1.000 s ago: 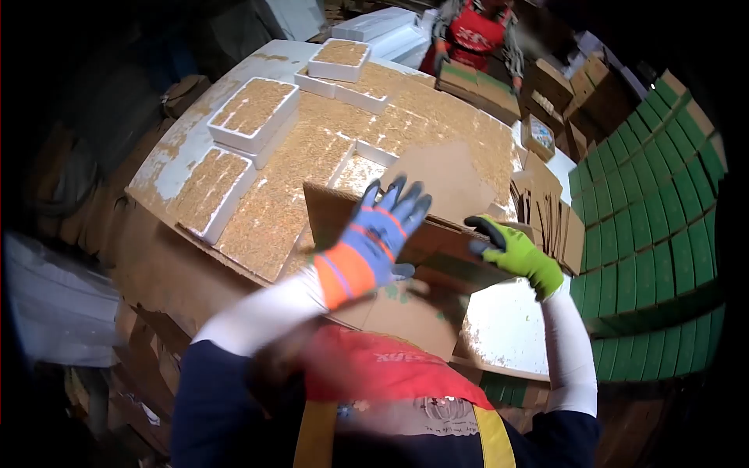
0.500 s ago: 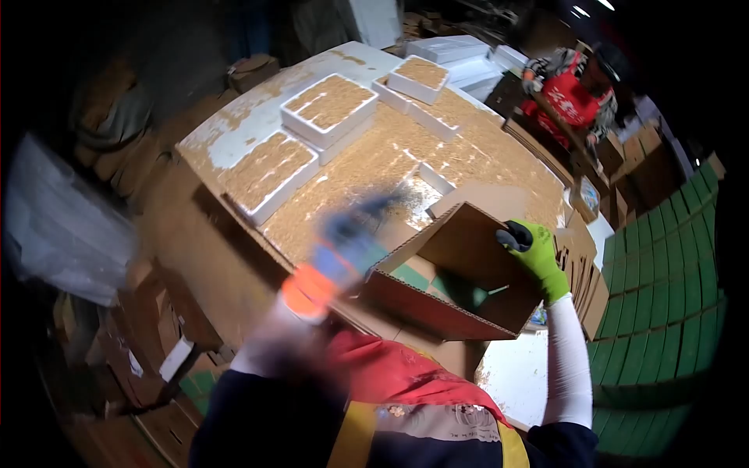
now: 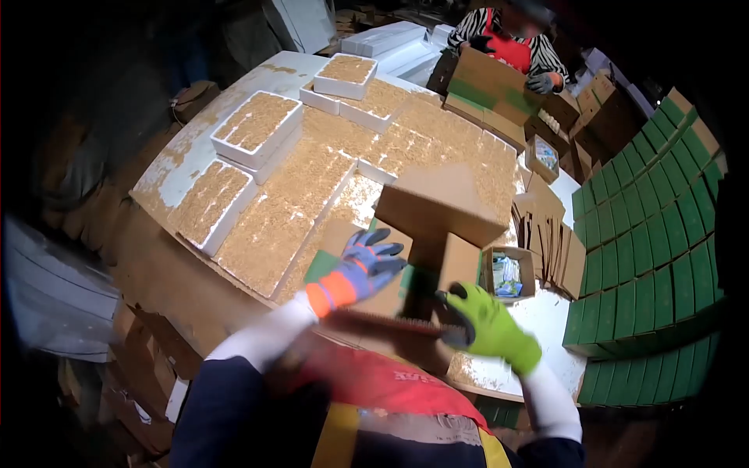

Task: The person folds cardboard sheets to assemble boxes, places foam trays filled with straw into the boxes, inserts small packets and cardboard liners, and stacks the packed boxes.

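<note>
An opened cardboard box (image 3: 434,194) with brown and green sides stands at the near edge of the table, its flaps raised or folded outward. My left hand (image 3: 367,265), in a blue-grey glove with an orange cuff, has its fingers spread over the left flap. At the near right corner, my right hand (image 3: 493,327) in a lime-green glove with dark fingertips curls its fingers around the box's edge. Most of the box's near side is hidden by my hands and its own flap.
White foam trays (image 3: 257,129) of tan crumbly material stand on the littered table (image 3: 160,175). A small carton of packets (image 3: 507,274) and flat cardboard pieces (image 3: 558,242) lie right. Stacked green boxes (image 3: 644,257) rise beyond. Across the table, a co-worker (image 3: 511,51) handles another box.
The box has turned from tilted in my right hand to resting on the table, flaps spread. My left hand has come onto its left flap. The co-worker now holds up a box.
</note>
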A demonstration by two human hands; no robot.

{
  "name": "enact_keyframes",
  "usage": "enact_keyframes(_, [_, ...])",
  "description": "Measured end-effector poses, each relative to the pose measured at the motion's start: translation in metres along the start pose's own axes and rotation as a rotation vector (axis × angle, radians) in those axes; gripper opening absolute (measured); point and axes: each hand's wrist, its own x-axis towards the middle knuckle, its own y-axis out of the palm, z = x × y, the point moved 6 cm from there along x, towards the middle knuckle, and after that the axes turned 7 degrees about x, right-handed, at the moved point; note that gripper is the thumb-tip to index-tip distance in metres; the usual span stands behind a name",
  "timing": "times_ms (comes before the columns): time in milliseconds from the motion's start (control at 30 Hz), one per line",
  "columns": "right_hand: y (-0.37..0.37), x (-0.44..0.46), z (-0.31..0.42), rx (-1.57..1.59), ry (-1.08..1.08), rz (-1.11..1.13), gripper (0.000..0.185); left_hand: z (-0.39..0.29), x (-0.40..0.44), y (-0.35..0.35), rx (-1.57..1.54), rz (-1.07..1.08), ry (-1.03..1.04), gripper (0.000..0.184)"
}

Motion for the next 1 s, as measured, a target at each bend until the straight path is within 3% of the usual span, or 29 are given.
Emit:
enact_keyframes(67, [0.01, 0.019, -0.038, 0.46, 0.24, 0.424, 0.061, 0.033, 0.011, 0.024, -0.257, 0.067, 0.0, 0.039])
enact_keyframes(100, [0.001, 0.031, -0.041, 0.449, 0.282, 0.286, 0.052, 0.033, 0.023, 0.005, -0.556, 0.02, -0.115, 0.039])
enact_keyframes(133, [0.002, 0.035, -0.049, 0.575, 0.472, 0.403, 0.05, 0.032, 0.031, -0.01, -0.851, -0.042, -0.231, 0.039])
enact_keyframes(200, [-0.033, 0.049, -0.051, 0.333, 0.118, -0.036, 0.048, 0.001, 0.029, -0.033, 0.072, -0.151, -0.226, 0.036])
enact_keyframes(267, [-0.078, 0.063, -0.072, -0.036, 0.099, -0.491, 0.057, 0.001, 0.018, -0.022, 0.13, -0.374, -0.202, 0.039])
enact_keyframes(300, [-0.075, 0.065, -0.102, -0.252, 0.219, -0.541, 0.061, -0.005, 0.014, -0.038, 0.141, -0.428, -0.191, 0.041])
enact_keyframes(367, [-0.018, 0.051, -0.16, -0.547, 0.433, -0.371, 0.07, -0.017, 0.007, -0.061, 0.154, -0.52, -0.188, 0.056])
enact_keyframes(433, [0.031, 0.035, -0.137, -0.5, 0.367, -0.287, 0.078, -0.004, 0.007, -0.054, 0.258, -0.382, -0.488, 0.084])
enact_keyframes(467, [0.044, 0.024, -0.123, -0.245, 0.362, -0.249, 0.084, 0.0, -0.002, -0.043, 0.225, -0.279, -0.695, 0.093])
enact_keyframes(500, [0.029, 0.008, -0.118, -0.049, 0.442, -0.406, 0.08, 0.008, -0.01, -0.012, 0.07, 0.048, -0.877, 0.103])
enact_keyframes(533, [0.029, -0.002, -0.137, 0.108, 0.444, -0.59, 0.071, 0.019, -0.009, 0.003, -0.304, 0.439, -0.906, 0.107])
enact_keyframes(600, [0.04, -0.029, -0.182, 0.674, 0.867, -0.173, 0.074, 0.011, -0.004, -0.015, -0.322, 0.513, -0.844, 0.107])
enact_keyframes(633, [0.033, -0.046, -0.178, 0.916, 1.038, 0.089, 0.078, -0.001, -0.001, -0.024, -0.278, 0.352, -0.789, 0.105])
enact_keyframes(667, [0.02, -0.057, -0.161, 1.167, 1.096, 0.291, 0.083, -0.017, -0.004, -0.03, -0.23, 0.193, -0.731, 0.103])
enact_keyframes(700, [0.006, -0.059, -0.13, 1.435, 1.037, 0.341, 0.087, -0.035, -0.008, -0.042, -0.106, -0.112, -0.622, 0.102])
enact_keyframes(733, [-0.003, -0.053, -0.084, 1.777, 0.874, 0.274, 0.088, -0.044, -0.004, -0.055, -0.185, 0.072, -0.533, 0.106])
enact_keyframes(800, [0.029, -0.075, -0.084, 1.678, 0.859, 0.049, 0.091, -0.059, -0.013, -0.049, -0.119, -0.207, -0.2, 0.105])
enact_keyframes(833, [0.067, -0.095, -0.107, 1.792, 0.801, -0.08, 0.089, -0.058, -0.017, -0.053, -0.098, -0.221, -0.099, 0.096])
enact_keyframes(867, [0.089, -0.106, -0.111, 1.649, 0.752, -0.27, 0.082, -0.046, -0.024, -0.055, -0.357, -0.249, -0.112, 0.089])
enact_keyframes(900, [0.115, -0.113, -0.113, 1.402, 0.699, -0.294, 0.076, -0.025, -0.027, -0.044, -0.697, -0.292, -0.332, 0.09])
enact_keyframes(967, [0.168, -0.13, -0.116, 0.857, 0.66, -0.346, 0.069, 0.01, -0.036, 0.012, -0.968, 0.042, -0.571, 0.093])
enact_keyframes(1000, [0.183, -0.144, -0.128, 0.754, 0.697, -0.263, 0.065, 0.007, -0.044, 0.009, -0.568, 0.193, -0.772, 0.084])
